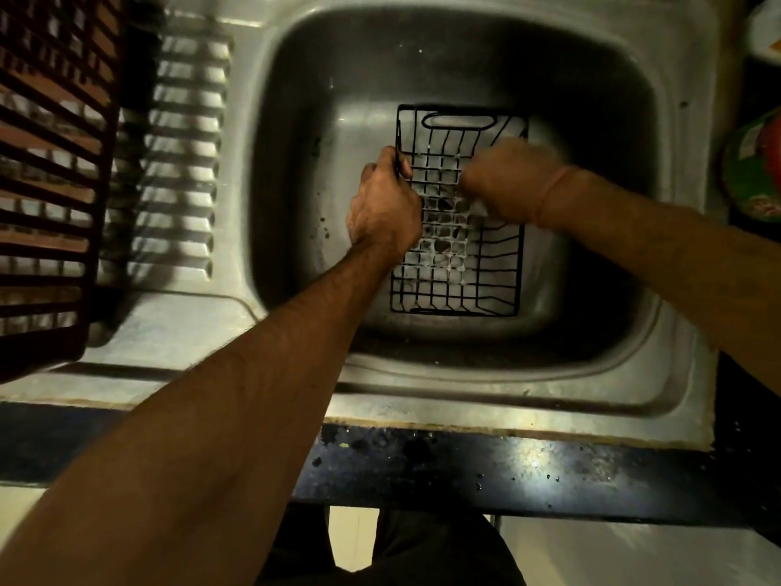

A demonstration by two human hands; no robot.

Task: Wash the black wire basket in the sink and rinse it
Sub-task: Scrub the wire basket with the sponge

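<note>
Our left hand grips the left rim of the black wire basket, fingers curled round the wire. Our right hand is inside the basket, fisted on something pale, probably a scrub pad; motion blur hides it. The basket sits on the floor of the sink, right of centre, long axis running away from us, handle slot at the far end. Foam clings to its mesh. The near end lies closest to both hands, so we judge scrubbing goes there next.
</note>
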